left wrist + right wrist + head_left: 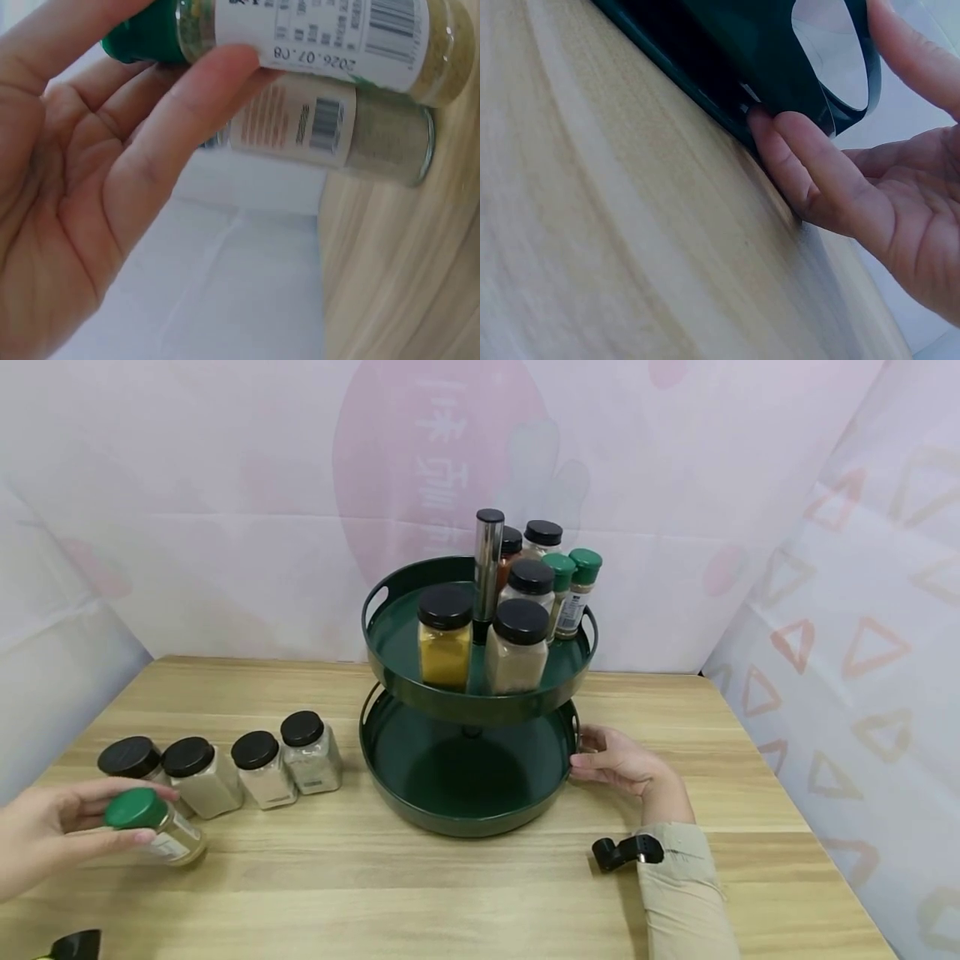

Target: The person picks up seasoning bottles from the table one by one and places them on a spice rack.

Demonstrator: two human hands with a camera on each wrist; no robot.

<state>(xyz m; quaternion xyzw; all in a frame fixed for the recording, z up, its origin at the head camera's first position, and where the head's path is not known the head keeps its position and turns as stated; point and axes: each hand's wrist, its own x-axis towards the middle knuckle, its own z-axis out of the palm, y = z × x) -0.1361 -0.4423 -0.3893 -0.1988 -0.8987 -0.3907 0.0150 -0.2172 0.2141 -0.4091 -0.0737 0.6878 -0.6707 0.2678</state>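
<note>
At the left of the table, my left hand (67,831) pinches a spice jar (177,840) with a green cap between thumb and fingers. The jar leans, and its white label with a barcode shows in the left wrist view. Right behind it is a row of black-capped spice jars (202,777). My right hand (618,762) touches the right side of the lower tray (468,768) of a dark green two-tier rack. In the right wrist view its fingertips (799,131) lie against the outside of the tray wall, below the handle cutout.
On the upper tray (390,635), several spice jars stand around a metal post (489,560), including a yellow one (444,652) and two with green caps. A pale printed cloth (247,543) hangs behind the wooden table (360,893). A black strap (637,850) circles the right wrist.
</note>
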